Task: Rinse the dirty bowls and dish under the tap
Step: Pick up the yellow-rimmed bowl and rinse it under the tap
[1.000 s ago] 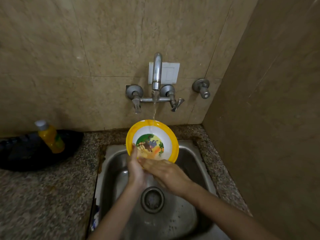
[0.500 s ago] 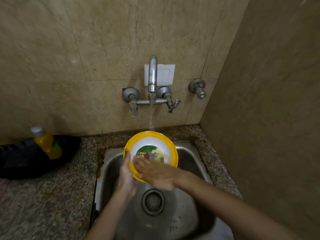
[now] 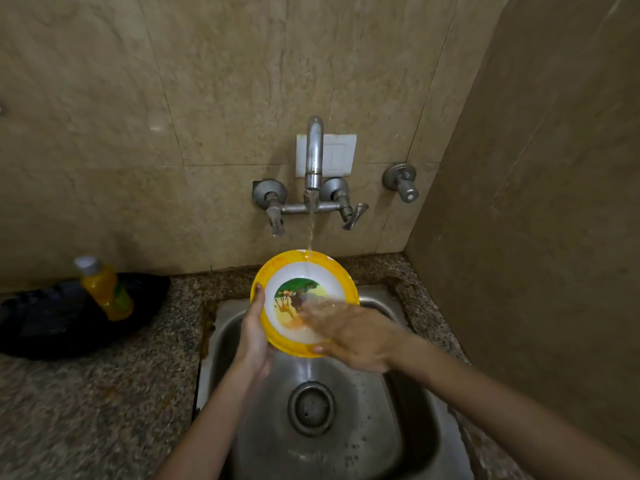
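Observation:
A yellow-rimmed bowl [image 3: 304, 271] with a white inside and a cartoon picture is held tilted toward me above the steel sink [image 3: 398, 441]. My left hand [image 3: 254, 336] grips its left rim, thumb over the edge. My right hand [image 3: 349, 336] lies flat across the bowl's lower right inside, fingers spread and blurred by motion. Water runs from the wall tap [image 3: 314, 152] onto the bowl's upper rim and drips off below toward the drain [image 3: 311, 407].
An orange bottle [image 3: 105, 289] with a grey cap stands in a black pan [image 3: 52, 327] on the granite counter [image 3: 97, 410] at left. A second valve [image 3: 401, 181] sticks out of the wall right of the tap. A side wall closes in on the right.
The bowl has been kept under the stream and turned a little. My right hand has slid from the lower middle of the bowl toward its right side, rubbing the inside.

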